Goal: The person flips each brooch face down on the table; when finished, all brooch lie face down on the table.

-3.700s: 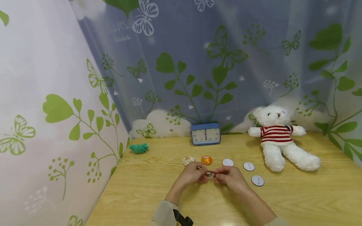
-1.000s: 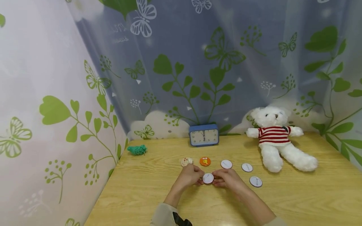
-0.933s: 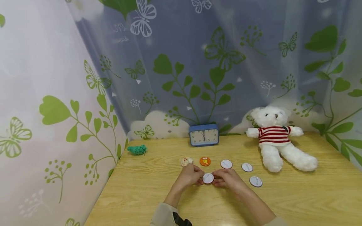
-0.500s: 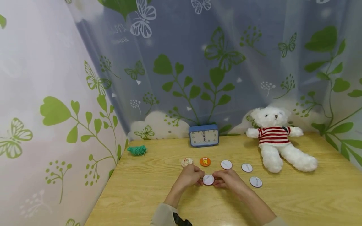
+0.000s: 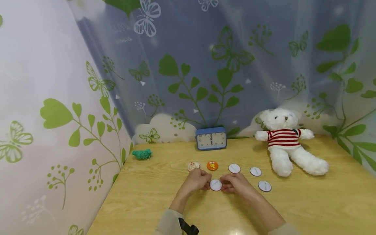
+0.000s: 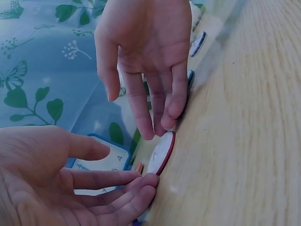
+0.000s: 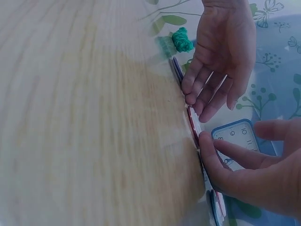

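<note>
Five other badges [image 5: 193, 165] [image 5: 212, 165] [image 5: 234, 168] [image 5: 255, 171] [image 5: 264, 186] lie near the badge [image 5: 215, 185] between both hands [image 5: 196, 180] [image 5: 237, 184].

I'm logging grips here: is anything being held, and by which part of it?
Nothing is gripped: the badge between the left hand and right hand lies on the table, fingertips at its opposite edges, thumbs clear.

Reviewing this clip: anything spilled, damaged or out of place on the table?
Nothing looks spilled or damaged. Mildly odd: the cream badge and orange badge lie picture up, while the white badge between left hand and right hand, and three badges farther right, show pin backs.
</note>
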A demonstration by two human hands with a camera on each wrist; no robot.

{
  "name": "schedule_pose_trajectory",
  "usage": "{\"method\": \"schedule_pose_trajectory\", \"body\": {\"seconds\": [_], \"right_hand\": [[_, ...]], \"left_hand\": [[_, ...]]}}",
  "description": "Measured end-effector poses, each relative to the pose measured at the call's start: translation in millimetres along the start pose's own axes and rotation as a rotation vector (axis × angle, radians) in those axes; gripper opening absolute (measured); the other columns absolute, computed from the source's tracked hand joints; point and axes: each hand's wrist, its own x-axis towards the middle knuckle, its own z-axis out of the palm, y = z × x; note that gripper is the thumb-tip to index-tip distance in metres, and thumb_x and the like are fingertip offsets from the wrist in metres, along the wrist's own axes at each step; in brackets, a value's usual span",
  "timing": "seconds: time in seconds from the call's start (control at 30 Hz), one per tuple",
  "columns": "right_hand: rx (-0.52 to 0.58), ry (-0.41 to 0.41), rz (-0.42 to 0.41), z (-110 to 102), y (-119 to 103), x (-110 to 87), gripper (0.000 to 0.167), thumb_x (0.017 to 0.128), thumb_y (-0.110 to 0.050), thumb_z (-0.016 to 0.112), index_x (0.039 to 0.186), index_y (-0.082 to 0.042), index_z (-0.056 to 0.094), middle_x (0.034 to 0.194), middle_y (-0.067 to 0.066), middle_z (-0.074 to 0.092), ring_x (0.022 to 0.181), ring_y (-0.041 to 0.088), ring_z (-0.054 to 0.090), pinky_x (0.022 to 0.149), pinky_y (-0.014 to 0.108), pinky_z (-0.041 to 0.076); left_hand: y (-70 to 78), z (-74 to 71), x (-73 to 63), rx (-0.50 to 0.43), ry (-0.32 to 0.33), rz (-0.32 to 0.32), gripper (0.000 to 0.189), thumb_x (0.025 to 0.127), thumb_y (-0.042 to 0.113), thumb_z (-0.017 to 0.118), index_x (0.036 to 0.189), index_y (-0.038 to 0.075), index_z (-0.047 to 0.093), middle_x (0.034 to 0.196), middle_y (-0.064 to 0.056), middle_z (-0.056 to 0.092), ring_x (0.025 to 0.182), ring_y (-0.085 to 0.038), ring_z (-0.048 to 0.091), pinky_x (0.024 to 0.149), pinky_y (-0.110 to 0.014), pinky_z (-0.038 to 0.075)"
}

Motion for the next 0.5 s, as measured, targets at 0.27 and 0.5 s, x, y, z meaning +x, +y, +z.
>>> {"method": "schedule_pose_trajectory", "body": {"seconds": [0.27, 0.5], "right_hand": [[0.006, -0.004, -0.043, -5.4, -14.0, 2.5, 0.048, 0.109, -0.020, 0.050, 0.138, 0.018, 0.051, 0.126, 0.027, 0.061, 0.096, 0.024, 0.071, 0.086, 0.037, 0.063], [0.032, 0.005, -0.076, -11.2, -20.0, 14.5, 0.048, 0.109, -0.015, 0.049, 0.144, 0.017, 0.043, 0.136, 0.034, 0.056, 0.105, 0.027, 0.071, 0.095, 0.040, 0.061]], "left_hand": [[8.0, -9.5, 4.1, 0.008, 0.037, 0.024, 0.029, 0.102, 0.016, 0.063, 0.101, -0.011, 0.074, 0.088, -0.022, 0.073, 0.076, -0.033, 0.074, 0.065, -0.038, 0.063], [10.2, -13.8, 17.1, -0.014, 0.069, -0.012, 0.029, 0.101, 0.015, 0.060, 0.109, -0.011, 0.071, 0.098, -0.025, 0.073, 0.084, -0.038, 0.075, 0.075, -0.043, 0.065]]}}
